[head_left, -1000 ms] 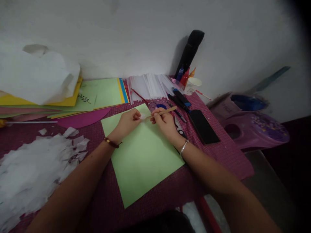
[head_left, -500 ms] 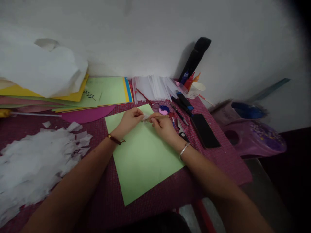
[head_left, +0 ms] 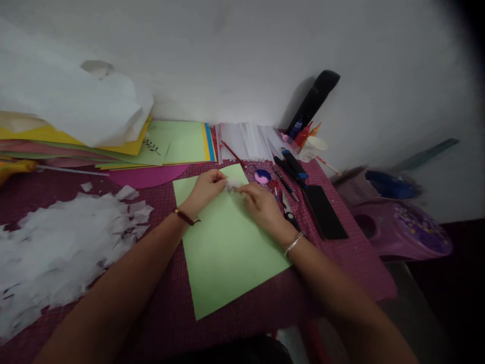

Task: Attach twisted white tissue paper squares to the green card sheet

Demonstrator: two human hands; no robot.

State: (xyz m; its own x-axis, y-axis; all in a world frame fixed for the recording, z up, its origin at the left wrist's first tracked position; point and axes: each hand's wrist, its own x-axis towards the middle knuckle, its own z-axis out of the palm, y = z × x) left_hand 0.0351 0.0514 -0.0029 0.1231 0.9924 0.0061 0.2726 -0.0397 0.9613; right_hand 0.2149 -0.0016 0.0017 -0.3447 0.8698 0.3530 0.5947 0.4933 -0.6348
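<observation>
A light green sheet of paper (head_left: 223, 258) lies at an angle on the maroon table. Over its far end, my left hand (head_left: 208, 189) pinches the left side of a small whitish piece of paper (head_left: 233, 184). My right hand (head_left: 261, 205) closes its thumb and fingers on the right side of the same piece. The piece is small and blurred, so its shape is hard to make out. To the left spreads a big heap of torn white paper bits (head_left: 71, 247).
Stacked coloured sheets (head_left: 182, 139) and white strips (head_left: 246, 141) line the wall. Right of the green sheet lie scissors (head_left: 288, 210), a pen (head_left: 286, 184), a palette with paint (head_left: 262, 175) and a black flat-bladed tool (head_left: 324, 212). Paint bottles (head_left: 303, 135) stand behind; a pink stool (head_left: 413, 227) is beyond the table's right edge.
The view has shifted slightly, moving the scene a little to the right. Both hands keep pinching the paper piece over the green sheet, and more of the piece shows between them.
</observation>
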